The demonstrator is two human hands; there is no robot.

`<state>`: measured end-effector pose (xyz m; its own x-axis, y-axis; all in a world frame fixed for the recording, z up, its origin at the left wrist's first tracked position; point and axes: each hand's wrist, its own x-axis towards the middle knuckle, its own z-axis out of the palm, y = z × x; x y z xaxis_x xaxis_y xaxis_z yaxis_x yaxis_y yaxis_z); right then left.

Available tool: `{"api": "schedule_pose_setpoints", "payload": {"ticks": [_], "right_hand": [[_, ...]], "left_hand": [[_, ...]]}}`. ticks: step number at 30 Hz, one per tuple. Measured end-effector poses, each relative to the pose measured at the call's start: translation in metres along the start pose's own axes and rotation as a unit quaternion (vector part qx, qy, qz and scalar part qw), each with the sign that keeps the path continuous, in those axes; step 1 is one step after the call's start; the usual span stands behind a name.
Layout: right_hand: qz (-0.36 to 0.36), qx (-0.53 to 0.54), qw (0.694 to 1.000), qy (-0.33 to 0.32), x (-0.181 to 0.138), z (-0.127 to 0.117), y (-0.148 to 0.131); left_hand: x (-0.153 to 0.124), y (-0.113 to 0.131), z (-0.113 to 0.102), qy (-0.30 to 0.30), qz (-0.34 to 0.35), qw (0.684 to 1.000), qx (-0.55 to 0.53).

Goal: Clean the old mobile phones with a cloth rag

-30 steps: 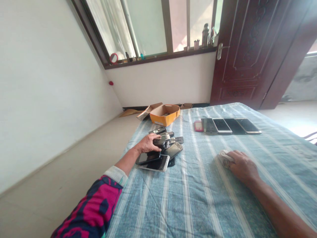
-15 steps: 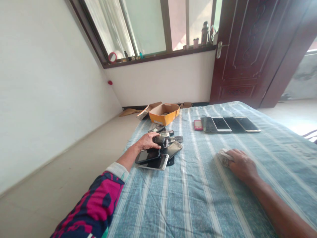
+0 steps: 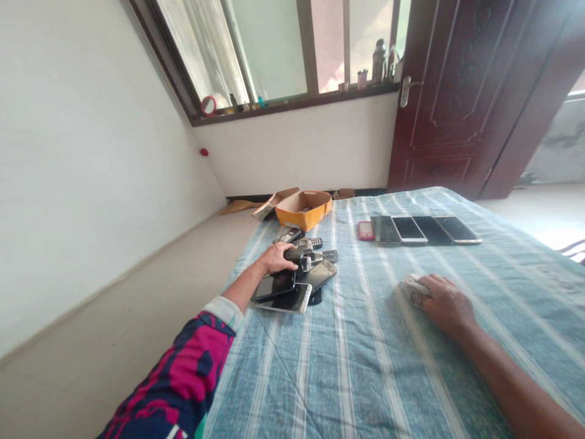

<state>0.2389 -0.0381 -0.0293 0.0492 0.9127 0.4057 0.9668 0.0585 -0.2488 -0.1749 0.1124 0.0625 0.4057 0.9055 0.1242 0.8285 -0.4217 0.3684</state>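
Left hand (image 3: pixel 275 259) reaches into the pile (image 3: pixel 297 289) of phones, fingers curled round a dark phone (image 3: pixel 295 253). Right hand (image 3: pixel 445 303) clutches a cloth (image 3: pixel 411 288) on the striped sheet (image 3: pixel 365 366). Phone row (image 3: pixel 423 230) lies farther back, well apart. Orange box (image 3: pixel 304 209) sits at the far edge.

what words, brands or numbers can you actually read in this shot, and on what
No text reads clearly anywhere.
Keypad phones under the left hand: key markings too small.
Row of phones: screens show nothing legible.
Orange box: pale label on its side, blurred.
Bottles on the windowsill: too small.
Cloth under the right hand: no print seen.
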Motion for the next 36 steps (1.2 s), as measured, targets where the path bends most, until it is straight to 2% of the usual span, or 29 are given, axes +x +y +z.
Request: {"api": "schedule_pose_setpoints", "payload": {"ticks": [7, 17, 29, 36], "right_hand": [[0.001, 0.001, 1.000, -0.004, 0.001, 0.000, 0.000], [0.011, 0.003, 1.000, -0.013, 0.001, -0.001, -0.002], [0.006, 0.011, 1.000, -0.007, 0.000, -0.003, -0.003], [0.004, 0.010, 1.000, 0.000, 0.001, 0.000, -0.001]], "left_hand": [[-0.002, 0.003, -0.003, -0.005, -0.003, 1.000, -0.006], [-0.013, 0.000, -0.018, -0.009, -0.055, 0.998, -0.034], [-0.013, -0.006, -0.018, 0.011, -0.072, 0.993, -0.092], [-0.012, -0.017, -0.018, 0.065, -0.105, 0.990, -0.075]]}}
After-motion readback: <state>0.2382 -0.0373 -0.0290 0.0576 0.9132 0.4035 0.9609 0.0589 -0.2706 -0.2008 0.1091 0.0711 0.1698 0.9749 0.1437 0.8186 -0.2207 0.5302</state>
